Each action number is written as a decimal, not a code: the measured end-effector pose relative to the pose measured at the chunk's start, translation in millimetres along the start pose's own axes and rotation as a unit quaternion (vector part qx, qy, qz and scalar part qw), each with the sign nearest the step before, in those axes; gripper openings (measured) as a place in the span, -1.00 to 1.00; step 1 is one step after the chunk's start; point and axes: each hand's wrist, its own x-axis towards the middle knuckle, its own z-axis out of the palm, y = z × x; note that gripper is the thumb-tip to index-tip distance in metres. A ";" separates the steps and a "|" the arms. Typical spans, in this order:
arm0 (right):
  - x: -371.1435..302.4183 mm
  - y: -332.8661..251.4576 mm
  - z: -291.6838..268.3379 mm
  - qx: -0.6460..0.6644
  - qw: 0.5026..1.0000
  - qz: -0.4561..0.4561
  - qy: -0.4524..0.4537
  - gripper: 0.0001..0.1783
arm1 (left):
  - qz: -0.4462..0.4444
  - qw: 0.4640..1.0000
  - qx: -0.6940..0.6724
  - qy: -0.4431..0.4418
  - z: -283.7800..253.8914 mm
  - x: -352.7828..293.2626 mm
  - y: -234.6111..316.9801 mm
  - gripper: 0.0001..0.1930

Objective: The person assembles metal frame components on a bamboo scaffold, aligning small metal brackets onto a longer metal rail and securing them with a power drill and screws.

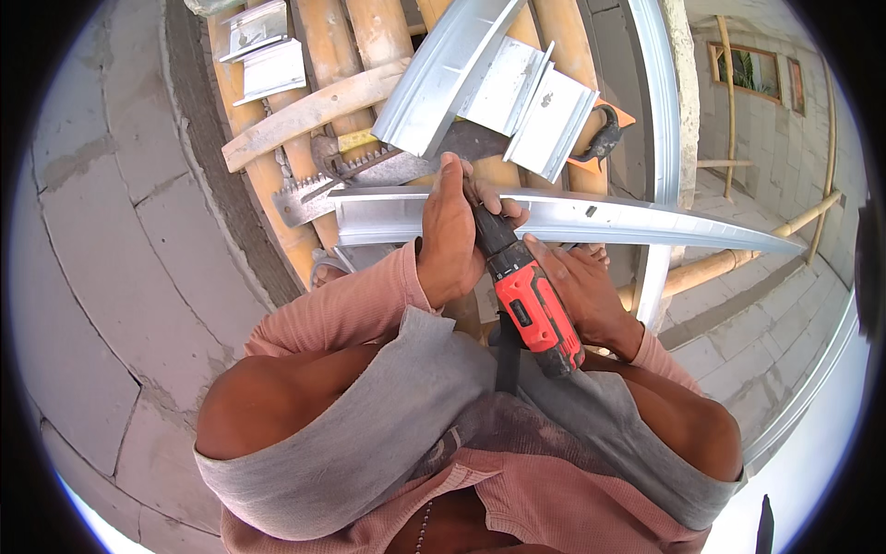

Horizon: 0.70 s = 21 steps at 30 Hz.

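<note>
A red and black cordless drill (540, 319) lies slantwise between my hands above my lap, its chuck end pointing away from me. My left hand (450, 240) is closed around the black chuck, thumb up. On the drill's right side is my right hand (586, 291), bent around the body; the drill hides most of its fingers and the grip. Just beyond both hands a long galvanised metal channel (609, 219) runs crosswise to the right. What the drill's tip touches is hidden by my left fingers.
Bamboo poles (378, 32) form a platform ahead. On it lie a handsaw (300, 200) with an orange and black handle, a hammer (325, 155), a wide metal channel (443, 83) and short cut pieces (552, 120). A metal stud (657, 111) stands right; a block wall (101, 231) is left.
</note>
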 end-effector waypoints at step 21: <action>-1.9 -2.6 -11.7 -0.276 0.959 -0.060 -0.001 -0.34 | 0.055 0.988 0.144 0.000 27.2 6.2 -11.0 -0.49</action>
